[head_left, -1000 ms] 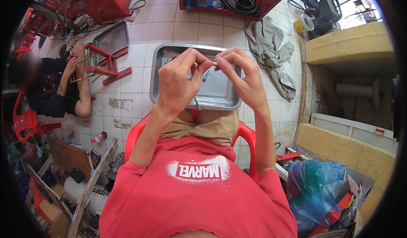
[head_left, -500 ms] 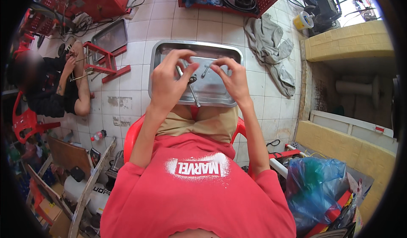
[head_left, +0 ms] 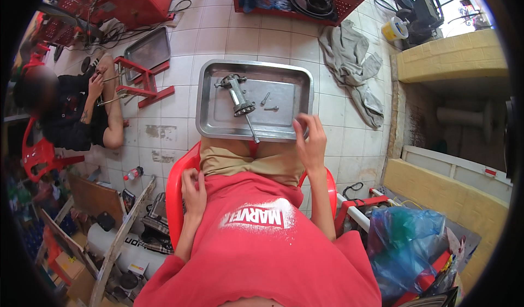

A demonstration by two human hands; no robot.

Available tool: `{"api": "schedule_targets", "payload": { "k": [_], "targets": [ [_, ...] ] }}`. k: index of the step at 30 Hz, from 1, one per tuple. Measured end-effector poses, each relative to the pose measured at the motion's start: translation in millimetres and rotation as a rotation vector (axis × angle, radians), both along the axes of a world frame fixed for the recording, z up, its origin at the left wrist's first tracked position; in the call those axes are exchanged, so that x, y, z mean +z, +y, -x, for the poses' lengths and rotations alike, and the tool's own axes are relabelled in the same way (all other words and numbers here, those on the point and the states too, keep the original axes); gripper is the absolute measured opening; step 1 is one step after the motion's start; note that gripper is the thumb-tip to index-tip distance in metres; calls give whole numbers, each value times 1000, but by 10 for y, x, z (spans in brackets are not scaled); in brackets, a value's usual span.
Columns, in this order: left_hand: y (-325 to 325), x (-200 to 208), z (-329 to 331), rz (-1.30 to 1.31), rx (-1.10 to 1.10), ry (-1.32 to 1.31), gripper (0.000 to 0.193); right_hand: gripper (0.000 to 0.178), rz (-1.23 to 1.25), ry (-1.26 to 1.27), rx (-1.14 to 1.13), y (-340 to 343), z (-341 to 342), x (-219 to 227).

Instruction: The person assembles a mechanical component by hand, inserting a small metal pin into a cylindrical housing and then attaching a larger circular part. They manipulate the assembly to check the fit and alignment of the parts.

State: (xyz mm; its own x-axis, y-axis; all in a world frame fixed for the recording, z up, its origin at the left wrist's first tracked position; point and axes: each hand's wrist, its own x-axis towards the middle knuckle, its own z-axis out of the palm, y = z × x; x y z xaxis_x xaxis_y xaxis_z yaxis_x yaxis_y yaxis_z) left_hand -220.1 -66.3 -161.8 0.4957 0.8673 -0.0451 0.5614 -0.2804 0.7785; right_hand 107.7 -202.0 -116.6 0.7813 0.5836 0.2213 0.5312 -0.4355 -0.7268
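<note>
Hands off, metal assembly (head_left: 236,96) sitting in the steel tray (head_left: 273,80)
So nearest was the red shirt (head_left: 256,263), white block lettering across its front, this side of the tray. Left hand (head_left: 193,194) was near-left of the tray, fingers loosely curled, nothing visible in them; right hand (head_left: 312,145) was at its near-right corner, fingers half-bent, seemingly empty. Inside, the assembly lay left of two bolts (head_left: 272,108). Beyond, right of the tray: a yellow-labelled white bucket (head_left: 394,28).
</note>
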Motion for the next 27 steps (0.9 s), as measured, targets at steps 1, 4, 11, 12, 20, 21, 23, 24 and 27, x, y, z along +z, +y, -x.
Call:
{"api": "schedule_targets", "payload": {
  "k": [1,4,11,12,20,21,23,24,27],
  "targets": [
    [-100,-58,246,-37,-76,99,15,13,-10,111,-84,-169,116,35],
    [-458,-399,951,78,-96,215,21,20,168,299,-191,-704,449,-96],
    [-722,-526,1342,727,88,621,32,25,255,535,-246,-1761,1444,-929],
    [-713,-536,1335,738,83,639,32,25,258,571,-321,-1960,1643,-1118],
    [-434,-629,1167,763,55,709,34,25,332,851,-575,-2377,2056,-1553],
    [-399,-634,1145,763,53,714,34,25,351,883,-551,-2370,2038,-1555],
    [-341,-632,1111,763,47,729,35,25,379,926,-518,-2375,2001,-1544],
    [-330,-617,1104,765,49,740,35,25,392,945,-500,-2381,1980,-1541],
    [-320,-624,1036,766,53,756,36,25,418,984,-450,-2358,1861,-1580]
  ]
}}
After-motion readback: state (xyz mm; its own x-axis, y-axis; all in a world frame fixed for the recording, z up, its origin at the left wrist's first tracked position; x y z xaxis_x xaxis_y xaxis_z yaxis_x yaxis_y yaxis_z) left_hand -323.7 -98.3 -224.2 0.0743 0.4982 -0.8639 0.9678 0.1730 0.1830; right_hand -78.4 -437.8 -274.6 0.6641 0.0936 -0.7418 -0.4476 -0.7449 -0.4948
